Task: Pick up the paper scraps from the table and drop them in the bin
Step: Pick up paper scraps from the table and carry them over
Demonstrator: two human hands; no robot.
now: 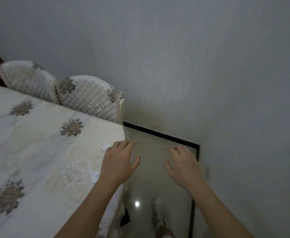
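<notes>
A table covered with a cream flowered cloth [38, 134] fills the left side of the head view. Small white paper scraps lie on it near its right edge: one scrap [105, 146] just left of my left fingertips, another scrap [94, 176] beside my left wrist. My left hand [119, 162] hovers over the table's right edge, fingers spread and relaxed, holding nothing. My right hand [182, 162] hangs over the floor to the right, fingers loosely bent, empty. No bin is in view.
Two quilted chair backs [87, 97] stand behind the table against a grey wall [209, 66]. A pale glossy floor [151, 152] with a black skirting line runs between table and wall. My shoe [158, 213] shows below.
</notes>
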